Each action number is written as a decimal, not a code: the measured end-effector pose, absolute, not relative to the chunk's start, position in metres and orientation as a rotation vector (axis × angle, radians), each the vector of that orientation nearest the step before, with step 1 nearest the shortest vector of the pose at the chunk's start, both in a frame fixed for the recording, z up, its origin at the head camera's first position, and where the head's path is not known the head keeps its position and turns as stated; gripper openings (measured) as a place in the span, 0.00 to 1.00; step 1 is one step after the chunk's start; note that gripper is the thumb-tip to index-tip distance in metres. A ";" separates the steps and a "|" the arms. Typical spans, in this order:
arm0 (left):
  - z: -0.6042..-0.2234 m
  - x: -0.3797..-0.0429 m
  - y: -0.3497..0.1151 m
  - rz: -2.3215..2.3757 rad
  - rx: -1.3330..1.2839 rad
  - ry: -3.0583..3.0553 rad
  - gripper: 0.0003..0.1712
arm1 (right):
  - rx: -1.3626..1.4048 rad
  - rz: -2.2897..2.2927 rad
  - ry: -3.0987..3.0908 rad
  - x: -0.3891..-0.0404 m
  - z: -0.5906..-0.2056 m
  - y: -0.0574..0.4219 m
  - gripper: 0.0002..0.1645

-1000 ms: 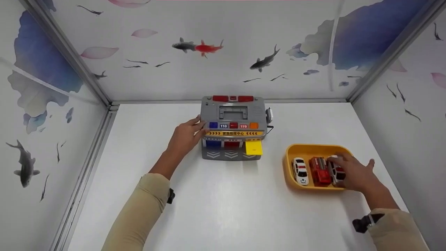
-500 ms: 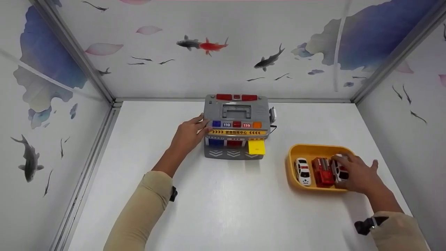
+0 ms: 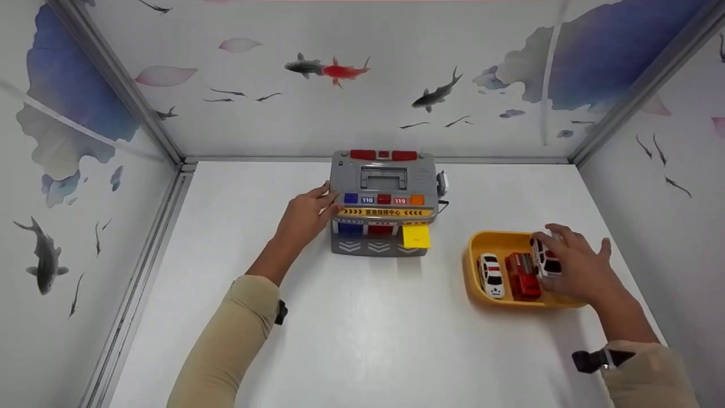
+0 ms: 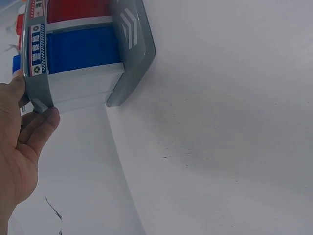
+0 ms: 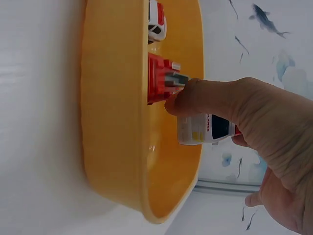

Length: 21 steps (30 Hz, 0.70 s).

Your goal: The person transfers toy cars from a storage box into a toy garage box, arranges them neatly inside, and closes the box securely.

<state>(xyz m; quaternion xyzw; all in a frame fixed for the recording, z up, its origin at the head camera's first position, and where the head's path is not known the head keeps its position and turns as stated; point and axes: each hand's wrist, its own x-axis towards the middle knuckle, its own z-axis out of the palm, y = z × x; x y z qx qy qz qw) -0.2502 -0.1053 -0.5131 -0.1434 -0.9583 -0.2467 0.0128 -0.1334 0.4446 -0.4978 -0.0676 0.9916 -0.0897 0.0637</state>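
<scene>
At the back of the table stands a grey toy rescue station (image 3: 419,184) with blue and red doors and a lowered yellow flap (image 3: 416,236). My left hand (image 3: 306,218) grips its left front corner; the left wrist view shows thumb and fingers (image 4: 41,129) around the roof's edge. My right hand (image 3: 583,266) pinches a white toy ambulance (image 5: 193,129) between thumb and fingers, raised inside the yellow bin (image 3: 473,283). Beside it in the bin lie a red toy fire truck (image 3: 522,277) and a white toy police car (image 3: 491,276).
A small white part (image 3: 443,183) and a thin black hook-like piece stick out from the station's right side. Panels printed with fish enclose the white table (image 3: 362,340) at the back and both sides.
My right hand has lifted the toy ambulance up from the bin's bottom, away from the fire truck. My left hand keeps its place on the station. The head view shifted slightly.
</scene>
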 end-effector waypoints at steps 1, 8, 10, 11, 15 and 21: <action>-0.513 -0.250 -0.105 -0.768 -0.446 -2.987 0.33 | -0.221 -0.276 3.003 -0.134 -0.496 0.440 0.58; -0.512 -0.250 -0.105 -0.765 -0.438 -2.993 0.34 | -0.359 -0.280 3.037 -0.138 -0.487 0.408 0.54; -0.512 -0.250 -0.105 -0.760 -0.443 -2.995 0.34 | -0.400 -0.243 3.043 -0.139 -0.486 0.398 0.55; -0.511 -0.250 -0.105 -0.760 -0.442 -2.996 0.34 | -0.419 -0.222 3.045 -0.140 -0.485 0.394 0.55; -0.512 -0.251 -0.105 -0.750 -0.452 -3.000 0.33 | -0.495 -0.176 3.046 -0.143 -0.486 0.376 0.56; -0.512 -0.251 -0.105 -0.754 -0.457 -2.994 0.33 | -0.609 -0.186 3.053 -0.147 -0.489 0.346 0.56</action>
